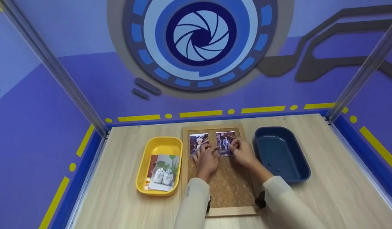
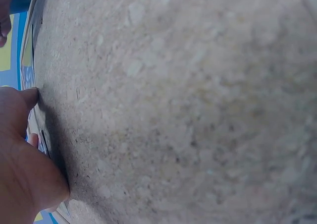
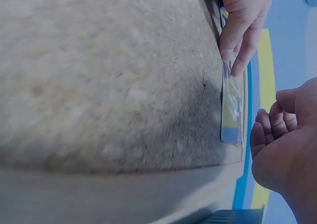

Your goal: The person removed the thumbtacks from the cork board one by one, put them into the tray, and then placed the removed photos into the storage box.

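Observation:
Two photo prints lie side by side near the top of a wood-framed cork board (image 1: 234,187). My left hand (image 1: 207,162) rests over the lower part of the left photo (image 1: 194,139), and its thumb side reaches the right photo (image 1: 222,138). In the right wrist view, the left thumb and a finger touch that photo's (image 3: 231,112) surface and edge. My right hand (image 1: 245,156) is at the right photo's right side, fingers curled and thumb close to the index finger. Nothing shows between them; a tiny thing could be hidden.
Left of the board, a yellow tray (image 1: 140,171) contains several pictures, the top one a hamster photo (image 1: 164,176). On the right stands a dark blue tray (image 1: 305,163) with a few tiny dark items. A patterned wall (image 1: 97,86) rises behind the wooden table (image 1: 119,165).

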`<state>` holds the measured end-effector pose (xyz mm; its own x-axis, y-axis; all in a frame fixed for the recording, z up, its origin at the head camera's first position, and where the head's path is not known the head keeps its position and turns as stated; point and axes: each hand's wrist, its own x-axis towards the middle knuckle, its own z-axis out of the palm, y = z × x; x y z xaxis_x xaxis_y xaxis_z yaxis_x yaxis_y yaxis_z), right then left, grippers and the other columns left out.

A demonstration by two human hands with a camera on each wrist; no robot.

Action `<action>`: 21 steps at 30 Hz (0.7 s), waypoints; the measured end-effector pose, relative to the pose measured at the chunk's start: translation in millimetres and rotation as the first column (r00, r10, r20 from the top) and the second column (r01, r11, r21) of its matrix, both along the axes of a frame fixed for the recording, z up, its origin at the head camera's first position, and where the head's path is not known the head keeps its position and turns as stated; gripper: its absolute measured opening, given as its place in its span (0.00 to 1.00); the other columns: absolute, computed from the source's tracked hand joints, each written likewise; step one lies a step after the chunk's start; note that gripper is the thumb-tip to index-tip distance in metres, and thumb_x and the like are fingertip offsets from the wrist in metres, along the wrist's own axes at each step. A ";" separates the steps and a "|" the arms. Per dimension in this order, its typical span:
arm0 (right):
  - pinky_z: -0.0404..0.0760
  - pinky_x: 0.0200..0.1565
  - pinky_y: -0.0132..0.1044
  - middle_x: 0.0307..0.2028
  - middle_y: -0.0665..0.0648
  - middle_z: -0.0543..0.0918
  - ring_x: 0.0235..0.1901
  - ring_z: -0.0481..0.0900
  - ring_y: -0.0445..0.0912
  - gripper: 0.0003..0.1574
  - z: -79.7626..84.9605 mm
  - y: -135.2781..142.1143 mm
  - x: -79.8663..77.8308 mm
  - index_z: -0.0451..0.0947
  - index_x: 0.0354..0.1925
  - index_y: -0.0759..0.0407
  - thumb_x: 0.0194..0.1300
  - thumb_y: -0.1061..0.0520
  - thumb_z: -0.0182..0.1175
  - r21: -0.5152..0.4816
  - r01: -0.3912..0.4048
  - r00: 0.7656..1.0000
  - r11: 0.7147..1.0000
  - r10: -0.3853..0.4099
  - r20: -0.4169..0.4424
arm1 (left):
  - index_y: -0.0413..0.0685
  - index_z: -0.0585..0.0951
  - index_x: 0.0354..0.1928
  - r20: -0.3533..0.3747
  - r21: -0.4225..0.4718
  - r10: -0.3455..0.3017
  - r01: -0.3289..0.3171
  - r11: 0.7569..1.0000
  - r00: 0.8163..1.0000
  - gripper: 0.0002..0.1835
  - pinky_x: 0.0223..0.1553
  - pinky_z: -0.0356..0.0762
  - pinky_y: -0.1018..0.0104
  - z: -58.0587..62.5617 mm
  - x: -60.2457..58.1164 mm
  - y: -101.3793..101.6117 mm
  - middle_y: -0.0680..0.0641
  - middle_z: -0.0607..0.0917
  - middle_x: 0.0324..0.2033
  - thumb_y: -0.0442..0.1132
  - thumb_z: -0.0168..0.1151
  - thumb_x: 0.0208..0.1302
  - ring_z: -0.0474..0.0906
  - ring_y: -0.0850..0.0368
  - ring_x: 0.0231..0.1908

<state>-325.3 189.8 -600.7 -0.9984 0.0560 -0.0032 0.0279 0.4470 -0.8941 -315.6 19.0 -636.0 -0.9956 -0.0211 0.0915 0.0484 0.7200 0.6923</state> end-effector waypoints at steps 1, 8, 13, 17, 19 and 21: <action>0.74 0.32 0.33 0.33 0.54 0.76 0.32 0.74 0.46 0.03 1.3 1.1 3.3 0.76 0.41 0.61 0.76 0.64 0.60 0.011 -0.008 1.000 1.000 0.008 -0.002 | 0.61 0.88 0.60 0.006 0.004 -0.001 0.001 1.000 1.000 0.15 0.68 0.59 0.40 -2.1 -1.3 -0.5 0.46 0.77 0.67 0.44 0.65 0.74 0.67 0.43 0.70; 0.74 0.34 0.32 0.34 0.56 0.78 0.35 0.75 0.46 0.02 16.5 11.6 23.0 0.77 0.42 0.61 0.77 0.63 0.61 0.058 -0.029 0.998 0.998 0.032 -0.047 | 0.64 0.88 0.59 -0.026 0.022 0.005 -0.004 1.000 1.000 0.15 0.68 0.58 0.40 -21.0 -8.8 -1.1 0.49 0.77 0.67 0.46 0.65 0.74 0.67 0.45 0.71; 0.75 0.35 0.31 0.35 0.56 0.79 0.36 0.75 0.46 0.02 26.9 22.2 39.2 0.77 0.43 0.60 0.78 0.62 0.60 0.075 -0.049 0.997 0.996 0.053 -0.051 | 0.64 0.88 0.59 -0.020 -0.001 0.007 -0.007 1.000 1.000 0.15 0.68 0.59 0.40 -17.0 -7.3 -0.9 0.49 0.76 0.67 0.46 0.65 0.73 0.66 0.45 0.71; 0.76 0.35 0.32 0.35 0.57 0.79 0.36 0.76 0.46 0.03 29.7 32.2 53.9 0.77 0.44 0.59 0.79 0.60 0.59 0.124 -0.078 0.994 0.989 0.086 -0.064 | 0.61 0.88 0.60 0.003 0.005 -0.005 0.005 1.000 1.000 0.16 0.69 0.58 0.40 -7.1 -2.1 -0.5 0.47 0.76 0.68 0.45 0.66 0.73 0.66 0.44 0.71; 0.76 0.34 0.31 0.34 0.56 0.79 0.35 0.76 0.46 0.02 30.4 36.7 59.8 0.77 0.43 0.58 0.79 0.61 0.60 0.154 -0.089 0.991 0.984 0.103 -0.081 | 0.61 0.88 0.59 0.000 0.006 -0.005 0.005 1.000 1.000 0.15 0.69 0.58 0.40 -5.4 -1.5 0.2 0.47 0.76 0.67 0.45 0.66 0.73 0.66 0.44 0.71; 0.76 0.34 0.31 0.34 0.55 0.79 0.35 0.76 0.45 0.02 32.0 40.9 65.2 0.77 0.42 0.57 0.78 0.61 0.60 0.176 -0.096 0.989 0.980 0.114 -0.098 | 0.62 0.88 0.60 0.000 0.009 -0.004 0.004 1.000 1.000 0.16 0.69 0.57 0.40 -5.7 -2.2 0.7 0.47 0.76 0.68 0.45 0.65 0.74 0.66 0.44 0.71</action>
